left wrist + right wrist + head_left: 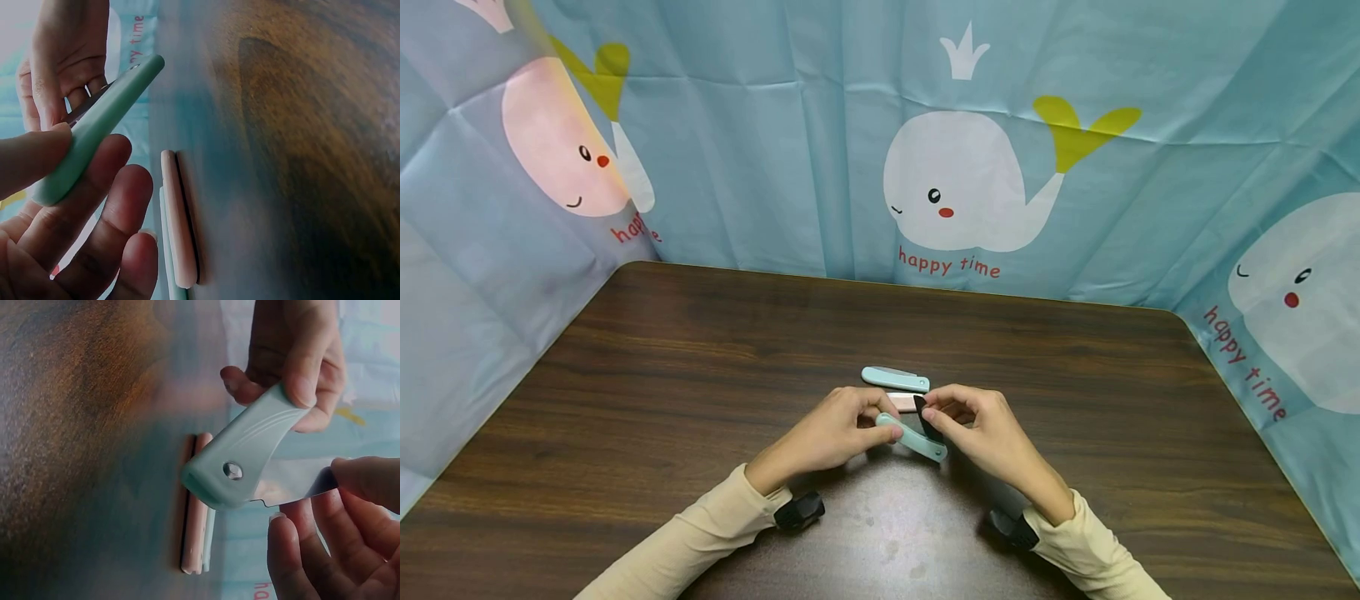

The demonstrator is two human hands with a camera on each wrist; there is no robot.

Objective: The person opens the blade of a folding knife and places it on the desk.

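A mint-green folding knife (913,439) is held above the table between both hands, its blade (294,481) swung partly out of the handle. My left hand (842,429) pinches the handle's far end between thumb and fingers. With thumb and fingertips my right hand (981,425) pinches the blade near its tip. A round metal pivot (233,470) shows at the handle's other end. Just beyond the hands a pink folding knife (180,225) lies on the table, partly hidden in the head view. Behind it lies a pale blue folding knife (895,379), folded.
The dark wood-grain table (700,358) spreads around the hands. A light blue curtain (737,167) with printed whales hangs along its back and sides. Black wrist devices (800,510) sit at both cuffs.
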